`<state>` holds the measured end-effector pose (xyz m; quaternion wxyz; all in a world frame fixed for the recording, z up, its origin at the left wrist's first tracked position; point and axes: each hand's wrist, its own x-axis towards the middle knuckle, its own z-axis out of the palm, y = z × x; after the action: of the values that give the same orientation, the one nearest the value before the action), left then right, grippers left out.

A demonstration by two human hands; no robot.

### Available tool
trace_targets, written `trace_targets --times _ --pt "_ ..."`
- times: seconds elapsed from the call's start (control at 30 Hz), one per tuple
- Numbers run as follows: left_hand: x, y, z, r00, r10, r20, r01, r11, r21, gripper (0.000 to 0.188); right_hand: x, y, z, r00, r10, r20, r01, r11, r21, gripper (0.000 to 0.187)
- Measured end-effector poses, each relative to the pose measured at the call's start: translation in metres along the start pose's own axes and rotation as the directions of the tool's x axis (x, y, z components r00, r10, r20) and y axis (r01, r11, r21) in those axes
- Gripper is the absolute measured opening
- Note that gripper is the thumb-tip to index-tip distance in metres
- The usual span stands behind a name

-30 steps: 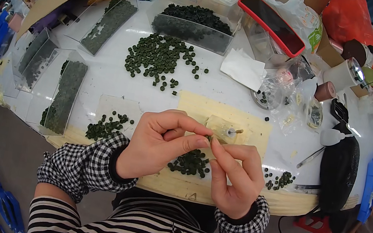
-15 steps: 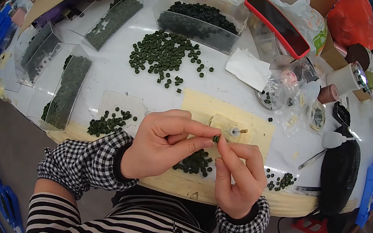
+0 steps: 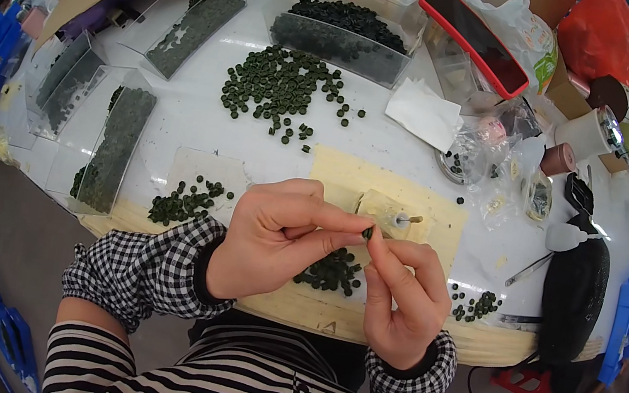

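Note:
Between my hands is a small dark green round piece (image 3: 368,232), held edge-on. My left hand (image 3: 269,239) pinches it between thumb and forefinger. From the other side, my right hand (image 3: 409,306) has a fingertip pressed against it; its other fingers curl and the thumb sits lower. Just beyond the fingertips stands a pale block (image 3: 380,206) with a short brownish peg (image 3: 413,219), on a yellowish sheet (image 3: 337,165). Similar green pieces lie in a pile (image 3: 333,274) partly hidden under my hands, with smaller piles to the left (image 3: 185,203) and right (image 3: 478,306).
A larger heap of green pieces (image 3: 279,89) lies farther back, before a clear bin (image 3: 341,43) of them. More clear bins (image 3: 116,153) stand left. At the right are a red-cased phone (image 3: 476,44), white tissue (image 3: 423,115), plastic bags (image 3: 495,174), tweezers (image 3: 529,268) and a black pouch (image 3: 570,300).
The piece has turned slightly between my fingertips and now looks narrower. Both hands stay nearly in place, and the whole view has shifted a little.

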<state>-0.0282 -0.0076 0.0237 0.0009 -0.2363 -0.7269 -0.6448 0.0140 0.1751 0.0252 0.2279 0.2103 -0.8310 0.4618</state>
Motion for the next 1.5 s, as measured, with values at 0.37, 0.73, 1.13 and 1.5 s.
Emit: trace_targets --times 0.37,0.73,1.13,1.5 --pt "0.002 -0.0017 -0.0004 1.0 -0.029 -0.007 0.028 0.999 -0.044 0.02 -0.0032 -0.0006 -0.0019 0.997 0.079 0.014 -0.08 0.994 0.077 0.038" --pt "0.0006 0.002 -0.0018 0.997 -0.08 0.023 0.081 0.995 -0.053 0.023 -0.0021 0.0 -0.0006 0.999 0.039 0.01 -0.039 0.998 0.053 0.038" --pt "0.0003 -0.0024 -0.0018 0.999 -0.034 0.021 0.035 0.999 -0.021 0.024 -0.0027 0.0001 -0.0017 0.998 0.052 0.026 -0.053 0.996 0.073 0.035" --pt "-0.0008 -0.0019 -0.0017 0.997 -0.067 0.033 0.068 0.997 -0.032 0.023 -0.0017 0.0006 -0.0035 0.998 0.044 0.043 -0.048 0.995 0.083 0.034"
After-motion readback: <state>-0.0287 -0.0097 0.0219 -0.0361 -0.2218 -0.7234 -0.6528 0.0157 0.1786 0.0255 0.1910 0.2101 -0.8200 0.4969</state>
